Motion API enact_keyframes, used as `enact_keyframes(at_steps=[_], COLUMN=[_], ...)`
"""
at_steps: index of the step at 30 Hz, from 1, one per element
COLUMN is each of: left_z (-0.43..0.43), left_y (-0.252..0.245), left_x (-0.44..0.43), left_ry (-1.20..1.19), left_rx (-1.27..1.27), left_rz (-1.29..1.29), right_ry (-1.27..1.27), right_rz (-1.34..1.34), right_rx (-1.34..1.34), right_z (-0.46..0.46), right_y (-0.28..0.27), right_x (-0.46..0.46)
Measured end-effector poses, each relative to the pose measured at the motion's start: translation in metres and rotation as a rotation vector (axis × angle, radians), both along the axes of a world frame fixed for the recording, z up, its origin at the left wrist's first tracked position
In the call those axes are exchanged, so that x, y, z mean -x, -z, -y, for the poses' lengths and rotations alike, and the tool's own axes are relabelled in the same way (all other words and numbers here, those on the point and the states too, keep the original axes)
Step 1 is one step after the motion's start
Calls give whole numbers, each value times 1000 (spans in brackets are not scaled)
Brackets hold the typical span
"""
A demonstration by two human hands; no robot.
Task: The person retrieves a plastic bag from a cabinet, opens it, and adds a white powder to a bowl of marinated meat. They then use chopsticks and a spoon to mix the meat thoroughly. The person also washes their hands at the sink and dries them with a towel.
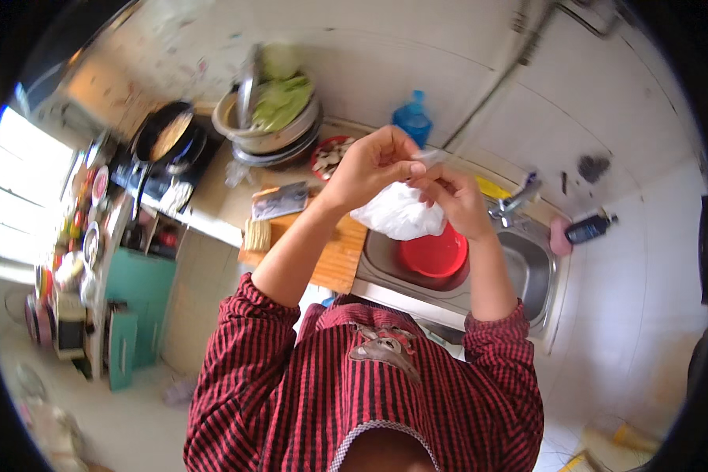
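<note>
A white plastic bag with something bulky in it hangs below my hands, over the left sink basin and the edge of the cutting board. My left hand pinches the gathered top of the bag between thumb and fingers. Close on its right, my right hand grips the same bag's neck with bent fingers. Beneath the bag, a red plastic basin sits in the steel sink. The wooden cutting board lies left of the sink, with a flat plastic packet and a pale yellow ribbed block on it.
Behind the board stand a bowl of green leaves and a red dish of cut pieces. A frying pan rests on the stove at left. A blue plastic bottle stands by the wall; the faucet and a dark bottle are right.
</note>
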State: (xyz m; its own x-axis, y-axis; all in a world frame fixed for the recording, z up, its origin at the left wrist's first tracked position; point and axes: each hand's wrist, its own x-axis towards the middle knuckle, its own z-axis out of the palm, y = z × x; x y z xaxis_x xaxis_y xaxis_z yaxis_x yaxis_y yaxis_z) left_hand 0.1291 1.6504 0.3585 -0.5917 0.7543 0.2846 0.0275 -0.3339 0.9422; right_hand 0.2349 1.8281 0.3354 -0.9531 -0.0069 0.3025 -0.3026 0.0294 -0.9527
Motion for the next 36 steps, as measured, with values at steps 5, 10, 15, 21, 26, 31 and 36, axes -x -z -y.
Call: enact_keyframes(at_steps=[5,10,15,21,26,31,36], left_z=[99,186,259,322,394,539,627], left_y=[29,62,86,155,226,251,297], left_x=[-10,-41,-65,-108,-141,-175,-205], left_ry=[-349,-619,-712,-900,-1167,-1507,-1695], left_rx=[581,731,973,1104,1201,1154,1066], left_rz=[-724,-680,-462,-382,-291,266,348], right_ry=[-205,-388,-592,-630,-524,-323,-71], right_rz=[-44,-28,32,160,423,640,577], right_rx=[-29,-174,-18,176,13,-319,-766], right_z=[66,183,261,287,369,494,591], right_y=[-24,-28,5,105,249,379,465], right_x=[33,61,76,97,142,220,326])
